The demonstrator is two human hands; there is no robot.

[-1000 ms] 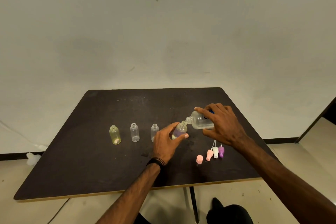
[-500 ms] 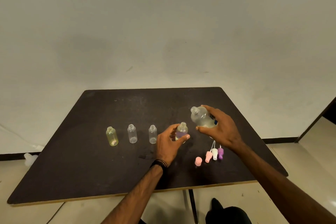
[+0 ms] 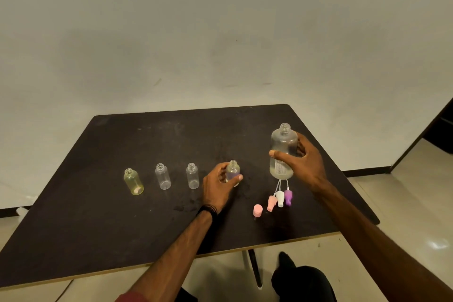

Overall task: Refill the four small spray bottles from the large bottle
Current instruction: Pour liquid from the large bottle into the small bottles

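1. Since a second ago, you have swung the large bottle [image 3: 283, 152] from tipped over the purple-tinted one to upright, mouth open at the top, right of frame centre.
2. At centre left stand three uncapped small bottles in a row on the dark table [image 3: 98, 216]: a yellow-tinted bottle [image 3: 133, 181], then two clear bottles [image 3: 162, 176] [image 3: 192, 176].
3. Your left hand [image 3: 218, 187] curls its thumb and fingers round the purple-tinted bottle [image 3: 232, 171] near centre, which stands on the table.
4. Below and right of it lie four spray caps: a pink cap [image 3: 257, 210], a second pink one [image 3: 271, 203], a white cap [image 3: 280, 198] and a purple cap [image 3: 288, 197].
5. Your right hand [image 3: 305, 163] grips the large bottle round its body, a little liquid at the bottom.
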